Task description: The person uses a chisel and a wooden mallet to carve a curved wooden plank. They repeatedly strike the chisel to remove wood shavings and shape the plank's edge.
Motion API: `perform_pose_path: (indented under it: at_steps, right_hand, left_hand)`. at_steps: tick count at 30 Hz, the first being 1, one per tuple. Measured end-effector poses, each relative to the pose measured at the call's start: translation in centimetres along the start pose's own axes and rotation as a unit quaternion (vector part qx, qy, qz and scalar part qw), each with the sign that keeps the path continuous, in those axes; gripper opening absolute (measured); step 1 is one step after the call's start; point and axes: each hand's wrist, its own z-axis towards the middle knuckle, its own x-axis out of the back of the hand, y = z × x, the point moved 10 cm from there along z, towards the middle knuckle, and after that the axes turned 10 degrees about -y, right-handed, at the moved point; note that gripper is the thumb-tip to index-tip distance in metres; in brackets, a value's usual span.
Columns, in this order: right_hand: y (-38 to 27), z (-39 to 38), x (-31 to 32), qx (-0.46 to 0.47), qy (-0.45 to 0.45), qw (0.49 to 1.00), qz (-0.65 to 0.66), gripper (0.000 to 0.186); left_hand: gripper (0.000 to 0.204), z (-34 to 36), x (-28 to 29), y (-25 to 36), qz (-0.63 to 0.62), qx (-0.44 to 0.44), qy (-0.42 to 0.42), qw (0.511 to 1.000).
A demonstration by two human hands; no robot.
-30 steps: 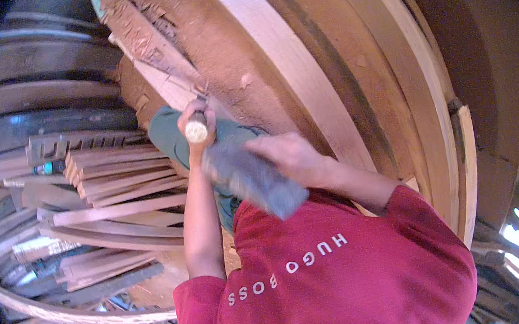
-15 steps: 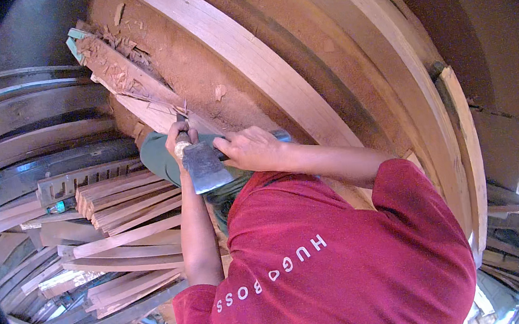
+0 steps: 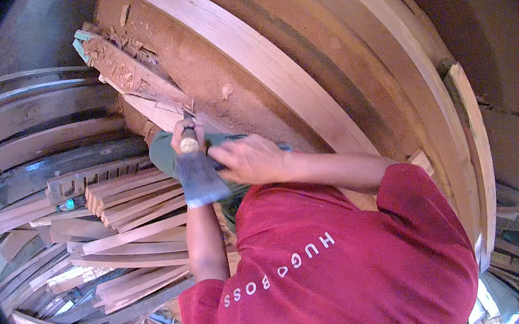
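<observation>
My left hand (image 3: 183, 134) is closed around a chisel (image 3: 189, 143), its round butt facing me and its dark blade pointing away. The blade's far end meets a pale wooden beam (image 3: 154, 110), though the exact contact is too small to make out. My right hand (image 3: 251, 159), blurred by motion, grips a hatchet whose broad grey head (image 3: 201, 180) hangs over my left wrist, just nearer than the chisel butt. The hatchet's handle is mostly hidden by my fingers. Wood chips (image 3: 128, 74) lie on the far part of the beam, which has a turquoise end.
A long pale plank (image 3: 247, 54) lies to the right on sawdust-covered ground (image 3: 198, 73), with more curved-looking boards (image 3: 399, 37) beyond it. Stacked wooden strips (image 3: 130, 202) and a slotted bar (image 3: 95, 179) lie at the left. A green-clad leg (image 3: 165, 152) is beside the beam.
The hatchet head has dropped a little toward me and left, exposing more of the chisel butt. My right hand has moved with it. The whole view has shifted slightly.
</observation>
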Motion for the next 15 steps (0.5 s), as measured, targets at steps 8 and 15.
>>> perform_pose_path:
  at_steps: [8, 15]
  right_hand:
    - [3.3, 0.3, -1.6, -0.134, -0.066, 0.989, 0.016, 0.037]
    - [8.4, -4.0, 0.7, -0.242, 0.039, 0.968, 0.051, 0.039]
  left_hand:
    - [0.012, 0.2, 1.1, -1.3, 0.075, 0.015, 0.062, 0.995]
    - [0.015, 4.7, 7.9, -10.2, -0.263, 0.181, 0.376, 0.87]
